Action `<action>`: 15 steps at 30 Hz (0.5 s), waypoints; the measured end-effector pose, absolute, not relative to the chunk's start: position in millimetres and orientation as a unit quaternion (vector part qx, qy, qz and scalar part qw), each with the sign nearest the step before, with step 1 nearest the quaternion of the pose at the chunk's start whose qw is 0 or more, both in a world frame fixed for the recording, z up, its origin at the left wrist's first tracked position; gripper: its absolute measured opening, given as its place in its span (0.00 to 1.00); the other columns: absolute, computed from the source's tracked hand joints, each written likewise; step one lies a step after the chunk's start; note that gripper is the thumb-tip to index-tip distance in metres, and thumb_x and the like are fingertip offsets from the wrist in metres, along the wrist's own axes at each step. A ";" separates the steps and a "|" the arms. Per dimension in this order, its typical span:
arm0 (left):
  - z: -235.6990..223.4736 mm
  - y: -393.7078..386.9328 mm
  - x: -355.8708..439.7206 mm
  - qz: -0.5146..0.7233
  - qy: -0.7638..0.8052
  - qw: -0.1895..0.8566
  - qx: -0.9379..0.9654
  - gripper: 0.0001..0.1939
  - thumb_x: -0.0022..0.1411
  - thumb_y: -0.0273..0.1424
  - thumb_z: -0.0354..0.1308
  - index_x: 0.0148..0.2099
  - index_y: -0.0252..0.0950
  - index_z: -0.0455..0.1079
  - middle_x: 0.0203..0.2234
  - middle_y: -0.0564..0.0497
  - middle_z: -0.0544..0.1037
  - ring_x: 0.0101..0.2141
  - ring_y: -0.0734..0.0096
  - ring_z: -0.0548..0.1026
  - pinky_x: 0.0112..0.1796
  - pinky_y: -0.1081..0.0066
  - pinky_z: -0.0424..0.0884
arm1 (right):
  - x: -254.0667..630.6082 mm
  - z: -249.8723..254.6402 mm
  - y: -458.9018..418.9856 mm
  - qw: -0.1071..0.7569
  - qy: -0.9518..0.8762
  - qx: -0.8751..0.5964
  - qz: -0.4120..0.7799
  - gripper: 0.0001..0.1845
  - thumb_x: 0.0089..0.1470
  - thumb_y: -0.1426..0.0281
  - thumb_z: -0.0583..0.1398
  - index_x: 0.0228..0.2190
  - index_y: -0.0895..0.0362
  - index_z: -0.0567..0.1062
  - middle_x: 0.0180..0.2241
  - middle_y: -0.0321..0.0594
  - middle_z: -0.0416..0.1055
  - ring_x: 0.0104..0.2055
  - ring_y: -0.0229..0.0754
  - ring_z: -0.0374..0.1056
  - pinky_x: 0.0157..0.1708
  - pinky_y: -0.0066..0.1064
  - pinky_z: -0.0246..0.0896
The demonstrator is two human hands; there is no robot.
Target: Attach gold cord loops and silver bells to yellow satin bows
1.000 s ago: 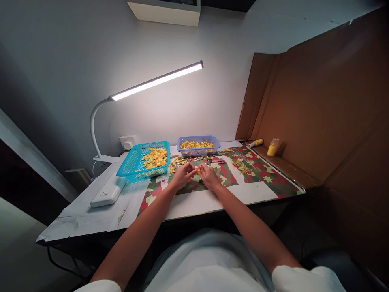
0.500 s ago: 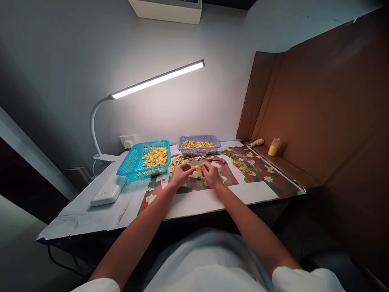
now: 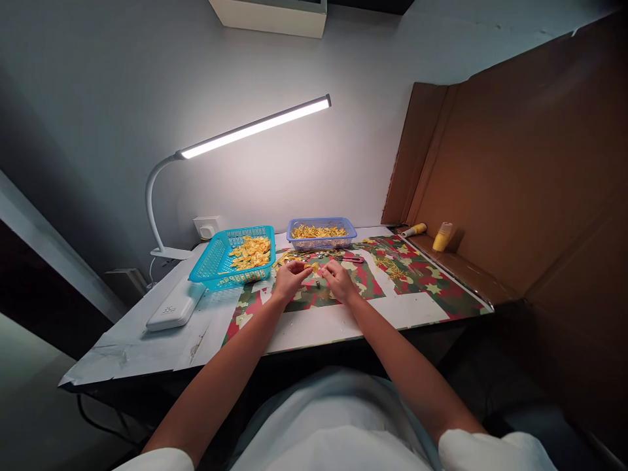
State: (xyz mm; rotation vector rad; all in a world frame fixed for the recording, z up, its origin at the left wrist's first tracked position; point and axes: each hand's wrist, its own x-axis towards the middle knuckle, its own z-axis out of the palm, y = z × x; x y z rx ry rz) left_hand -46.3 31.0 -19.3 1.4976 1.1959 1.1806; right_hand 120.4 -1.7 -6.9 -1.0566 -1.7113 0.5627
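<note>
Above the camouflage-patterned sheet (image 3: 360, 281), my left hand (image 3: 289, 280) pinches a small gold-yellow ribbon-like piece (image 3: 314, 267) at its fingertips. My right hand (image 3: 337, 280) is closed in a pinch just right of that piece; what it holds is too small to make out. A small metallic bell-like bit (image 3: 318, 284) shows just below the fingertips, and I cannot tell whether it hangs or lies on the sheet. Behind my left hand lie more gold pieces (image 3: 283, 260), partly hidden. A pink-handled tool (image 3: 352, 260) lies beyond my right hand.
A turquoise basket (image 3: 210, 261) of gold pieces stands at left, a blue-violet basket (image 3: 321, 245) of gold strands at the back. Gold strands (image 3: 391, 268) lie at right. A white power bank (image 3: 174, 307), desk lamp (image 3: 255, 127), yellow-filled bottle (image 3: 442, 237) and cardboard wall (image 3: 515, 163) surround these.
My fingertips have moved slightly apart, my left hand a little to the left with the gold piece. The small metallic bit sits slightly higher and further left.
</note>
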 end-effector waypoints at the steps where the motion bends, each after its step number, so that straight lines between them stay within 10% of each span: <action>1: -19.3 30.6 -46.0 0.473 0.479 0.429 0.603 0.15 0.65 0.34 0.56 0.52 0.33 0.68 0.45 0.45 0.74 0.41 0.65 0.75 0.40 0.60 0.75 | 120.6 -7.2 -1.0 0.502 -0.710 -0.438 0.228 0.14 0.55 0.67 0.52 0.19 0.55 0.62 0.28 0.36 0.62 0.34 0.41 0.60 0.38 0.33 0.57; 15: -21.4 30.0 -43.9 0.474 0.434 0.404 0.651 0.14 0.65 0.34 0.57 0.50 0.32 0.68 0.44 0.46 0.75 0.39 0.66 0.75 0.39 0.61 0.75 | 119.2 -16.7 8.7 0.503 -0.720 -0.430 0.211 0.16 0.55 0.69 0.54 0.17 0.55 0.62 0.36 0.41 0.62 0.43 0.43 0.61 0.48 0.38 0.56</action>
